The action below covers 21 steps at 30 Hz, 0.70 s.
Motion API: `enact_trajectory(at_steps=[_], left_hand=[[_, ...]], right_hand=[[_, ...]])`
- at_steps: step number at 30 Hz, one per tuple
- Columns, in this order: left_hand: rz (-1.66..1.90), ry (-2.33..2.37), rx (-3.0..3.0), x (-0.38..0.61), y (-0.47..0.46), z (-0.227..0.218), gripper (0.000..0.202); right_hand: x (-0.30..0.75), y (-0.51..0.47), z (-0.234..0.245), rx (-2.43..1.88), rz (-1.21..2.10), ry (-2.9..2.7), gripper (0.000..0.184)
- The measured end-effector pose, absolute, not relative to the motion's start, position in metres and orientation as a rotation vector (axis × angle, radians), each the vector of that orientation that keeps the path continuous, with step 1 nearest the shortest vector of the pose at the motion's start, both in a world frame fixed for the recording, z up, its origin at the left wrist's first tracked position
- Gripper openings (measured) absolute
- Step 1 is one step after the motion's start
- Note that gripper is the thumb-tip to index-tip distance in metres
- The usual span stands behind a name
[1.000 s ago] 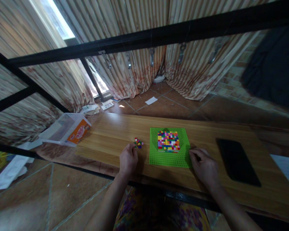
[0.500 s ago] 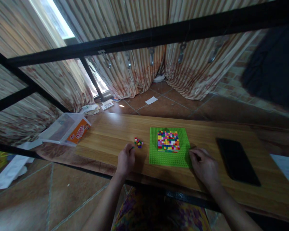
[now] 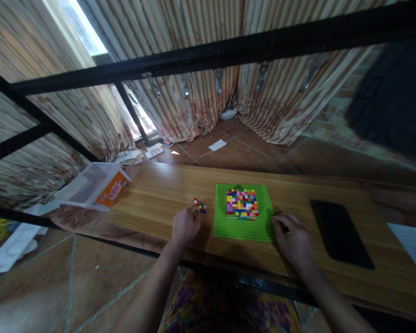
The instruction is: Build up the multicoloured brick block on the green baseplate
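Observation:
A green studded baseplate (image 3: 235,226) lies on the wooden tabletop (image 3: 159,194), with a square block of small multicoloured bricks (image 3: 242,203) built on its far half. A little pile of loose coloured bricks (image 3: 199,205) sits just left of the plate. My left hand (image 3: 185,225) rests beside that pile, fingers curled and pinching at the bricks; what they hold is too small to name. My right hand (image 3: 293,240) lies at the plate's near right corner, fingers bent down onto its edge.
A black phone (image 3: 339,233) lies flat on the table to the right. A clear plastic box with an orange label (image 3: 93,185) sits off the table's left end. Black frame bars (image 3: 208,55) cross overhead, with striped curtains (image 3: 201,101) and tiled floor behind.
My left hand drew back a little from the loose bricks, then moved forward and right to touch the pile again. My right hand has stayed on the plate's corner.

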<state>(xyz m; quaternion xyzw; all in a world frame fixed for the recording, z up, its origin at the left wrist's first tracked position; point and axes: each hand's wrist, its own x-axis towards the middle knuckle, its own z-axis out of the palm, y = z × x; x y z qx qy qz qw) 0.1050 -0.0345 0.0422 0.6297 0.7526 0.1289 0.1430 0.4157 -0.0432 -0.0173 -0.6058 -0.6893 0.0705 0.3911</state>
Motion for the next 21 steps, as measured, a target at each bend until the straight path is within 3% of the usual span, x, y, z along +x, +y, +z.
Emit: enact_trajectory(at_steps=[6,12,21], left_hand=[[0.401,2.235,1.748,0.106,-0.036,0.042,0.028],[0.728,2.061,1.759,0.114,-0.031,0.051,0.007],[0.858,1.609,2.034,0.163,-0.017,0.068,0.023]], right_hand=[[0.417,-0.043,-0.020,-1.528,0.163,-1.756,0.028],[0.416,-0.042,-0.019,-1.530,0.199,-1.749,0.026],[0.413,-0.043,-0.014,-1.542,0.206,-1.743,0.025]])
